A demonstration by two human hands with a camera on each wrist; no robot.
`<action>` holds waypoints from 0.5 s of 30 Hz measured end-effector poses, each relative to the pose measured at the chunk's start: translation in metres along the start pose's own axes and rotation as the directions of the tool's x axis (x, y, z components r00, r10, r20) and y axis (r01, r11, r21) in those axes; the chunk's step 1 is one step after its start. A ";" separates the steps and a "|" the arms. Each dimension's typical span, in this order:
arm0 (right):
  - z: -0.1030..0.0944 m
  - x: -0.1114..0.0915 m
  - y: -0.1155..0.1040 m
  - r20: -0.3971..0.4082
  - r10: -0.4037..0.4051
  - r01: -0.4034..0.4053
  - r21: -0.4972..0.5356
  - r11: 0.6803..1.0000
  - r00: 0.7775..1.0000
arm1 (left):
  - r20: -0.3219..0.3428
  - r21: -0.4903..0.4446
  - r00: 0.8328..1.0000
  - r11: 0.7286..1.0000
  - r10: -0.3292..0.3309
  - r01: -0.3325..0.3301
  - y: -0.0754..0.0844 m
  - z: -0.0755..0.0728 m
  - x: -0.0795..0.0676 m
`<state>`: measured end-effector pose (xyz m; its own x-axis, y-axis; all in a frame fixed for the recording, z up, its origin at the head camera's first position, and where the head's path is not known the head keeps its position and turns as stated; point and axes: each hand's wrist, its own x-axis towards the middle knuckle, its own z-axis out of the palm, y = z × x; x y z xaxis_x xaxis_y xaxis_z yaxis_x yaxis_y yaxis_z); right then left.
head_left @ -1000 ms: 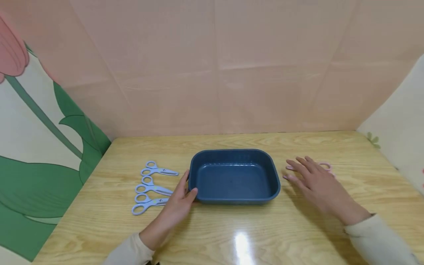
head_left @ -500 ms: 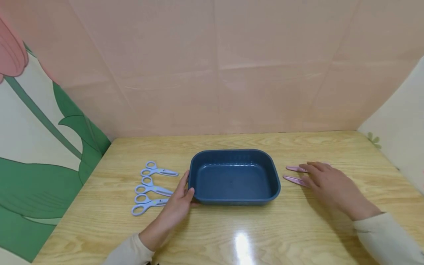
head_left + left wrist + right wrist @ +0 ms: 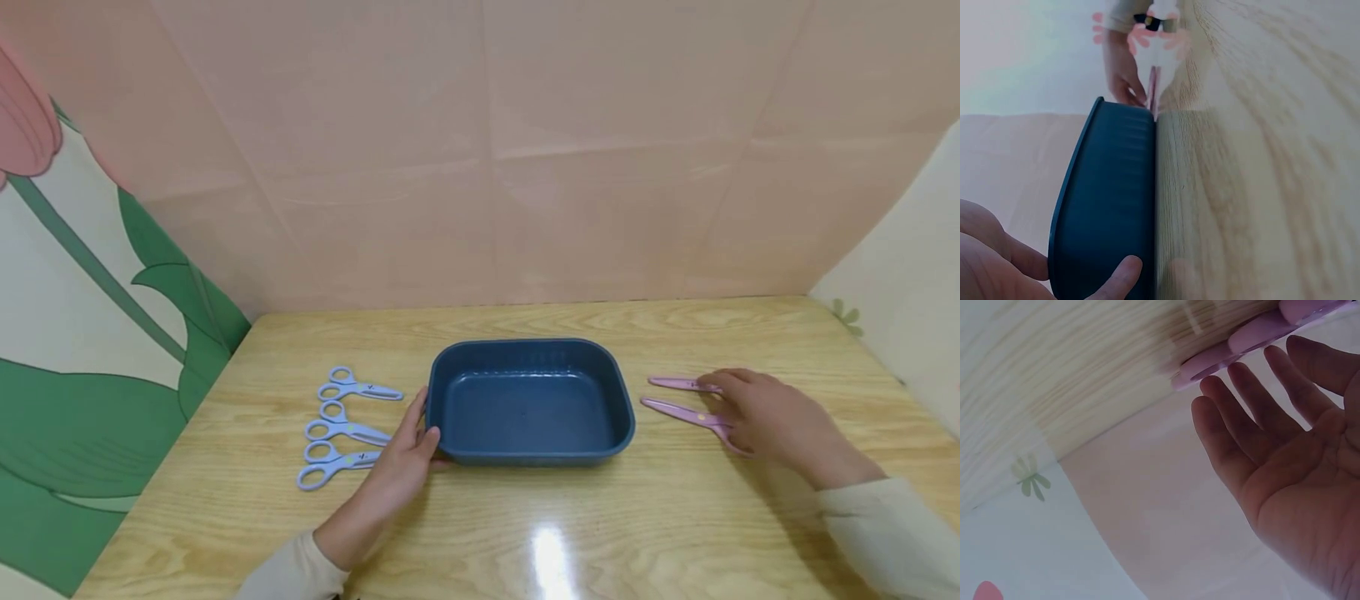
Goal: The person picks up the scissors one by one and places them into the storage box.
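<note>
A dark blue rectangular plastic tub (image 3: 528, 408) stands on the wooden table, nothing inside it. My left hand (image 3: 401, 467) holds its near left corner; the thumb lies by the rim and another finger lies against the outer wall (image 3: 1107, 206) in the left wrist view. Over the handles of two pairs of pink scissors (image 3: 678, 410), whose blades point toward the tub, hovers my right hand (image 3: 780, 421). Its slightly bent fingers are apart in the right wrist view, fingertips close to the pink handles (image 3: 1260, 332) and holding nothing. It hides part of the far pair's handles.
Several blue scissors (image 3: 348, 427) lie in a column left of the tub, the nearest ones partly behind my left hand. A pink sheet (image 3: 495, 208) backs the wood-grain table (image 3: 465, 533). A flower-patterned panel (image 3: 150, 333) borders the left side.
My right hand has moved right and lowered from above the pink blades to the handles, uncovering the blades. My left thumb has drawn back slightly from over the tub's rim. The tub stays put.
</note>
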<state>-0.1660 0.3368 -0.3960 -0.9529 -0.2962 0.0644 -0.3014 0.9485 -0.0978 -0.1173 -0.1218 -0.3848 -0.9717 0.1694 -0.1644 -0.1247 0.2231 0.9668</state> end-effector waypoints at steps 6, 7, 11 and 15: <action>-0.003 -0.002 0.008 -0.015 0.010 -0.010 -0.009 1.000 1.000 | -0.003 0.007 1.000 1.000 0.003 -0.003 0.002 0.000 0.000; -0.003 -0.002 0.008 -0.015 0.012 -0.012 -0.010 1.000 1.000 | -0.003 0.008 1.000 1.000 0.005 -0.005 0.002 0.000 0.000; -0.003 -0.002 0.009 -0.024 0.009 -0.009 -0.004 1.000 1.000 | -0.007 0.011 1.000 1.000 0.004 -0.004 0.001 0.000 -0.001; -0.002 -0.001 0.008 -0.043 0.002 -0.002 0.003 1.000 0.999 | -0.011 0.022 1.000 1.000 -0.002 0.002 0.002 0.000 -0.002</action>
<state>-0.1672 0.3455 -0.3947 -0.9512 -0.2894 0.1068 -0.3000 0.9486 -0.1010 -0.1156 -0.1217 -0.3830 -0.9737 0.1580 -0.1642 -0.1226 0.2444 0.9619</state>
